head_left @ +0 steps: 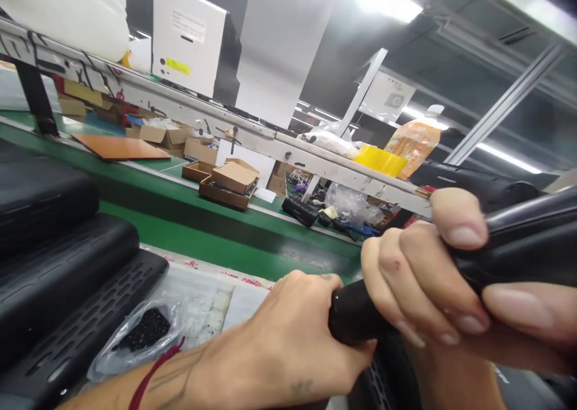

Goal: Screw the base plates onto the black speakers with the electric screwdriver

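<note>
- From my end, the right hand is curled round a black body; its fingers look closed on it, probably because the rounded shape suits a full wrap.
- Just left of those fingers, the body's narrower end pokes out, meeting the left hand. I judge that two contact points steady the length better than one.
- I see the left hand's back and thumb side; its fingers are mostly hidden, so I can't tell how far they close.
- Left of both sets of fingers, a clear bag of small black pieces lies beside slotted black housings, presumably for easy reach.
- Beyond the fingers runs a green surface, with cardboard boxes farther along.
- Above and beyond the right fingers, an orange bottle stands on a shelf, likely to leave the work area free.
</note>
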Demonstrator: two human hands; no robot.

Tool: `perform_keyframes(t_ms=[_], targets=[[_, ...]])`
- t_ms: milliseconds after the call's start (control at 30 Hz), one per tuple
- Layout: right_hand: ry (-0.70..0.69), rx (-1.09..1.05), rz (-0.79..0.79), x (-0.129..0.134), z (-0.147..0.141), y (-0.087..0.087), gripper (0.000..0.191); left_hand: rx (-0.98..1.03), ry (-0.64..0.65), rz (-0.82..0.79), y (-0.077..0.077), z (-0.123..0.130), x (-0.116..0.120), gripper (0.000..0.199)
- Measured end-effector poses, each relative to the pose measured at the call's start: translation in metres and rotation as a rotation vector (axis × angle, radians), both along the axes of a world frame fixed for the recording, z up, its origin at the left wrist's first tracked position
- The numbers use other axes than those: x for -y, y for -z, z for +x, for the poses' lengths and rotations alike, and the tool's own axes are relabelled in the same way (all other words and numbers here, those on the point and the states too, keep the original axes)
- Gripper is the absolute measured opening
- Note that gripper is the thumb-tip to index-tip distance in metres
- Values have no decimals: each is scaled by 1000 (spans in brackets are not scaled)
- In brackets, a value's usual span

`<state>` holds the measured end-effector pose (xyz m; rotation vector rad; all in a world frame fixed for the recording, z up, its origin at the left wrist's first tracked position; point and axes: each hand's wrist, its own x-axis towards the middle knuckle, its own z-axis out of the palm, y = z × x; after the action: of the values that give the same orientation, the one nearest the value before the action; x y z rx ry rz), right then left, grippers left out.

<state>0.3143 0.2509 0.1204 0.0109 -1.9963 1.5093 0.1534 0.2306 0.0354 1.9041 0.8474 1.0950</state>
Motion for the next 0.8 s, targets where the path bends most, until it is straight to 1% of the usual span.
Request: perform_keyframes(t_ms=[67, 133, 267, 333, 400, 500, 600, 667, 733, 800], targets=[[-37, 16, -10, -2, -3, 1, 16, 14, 61, -70, -2, -2, -2, 2], [-46, 6, -47, -4, -7, 2, 17, 28, 113, -118, -5, -5, -3, 9], [-192, -180, -93, -12, -15, 8, 22, 105, 227, -250, -9, -4, -3, 27], [-240, -209, -119, -16, -18, 11, 22, 122, 269, -286, -9, -2, -3, 31], [-238, -191, -130, -17, -18, 13, 22, 100, 259, -264, -9, 0, -2, 28], [-285, -237, -135, -16, -15, 15, 24, 48, 233, -224, -7, 0, 0, 23], [-321, -282, -153, -18, -11, 20, 23, 47, 197, -206, -1, -1, 2, 19], [-345, -309, -182, -25, -11, 24, 23, 63, 181, -201, 1, 0, 3, 16], [-469, -342, -181, -35, -12, 29, 24, 61, 197, -214, 1, 2, 4, 15], [-631, -368, -147, -44, -14, 32, 24, 33, 242, -240, 0, 2, 4, 17]])
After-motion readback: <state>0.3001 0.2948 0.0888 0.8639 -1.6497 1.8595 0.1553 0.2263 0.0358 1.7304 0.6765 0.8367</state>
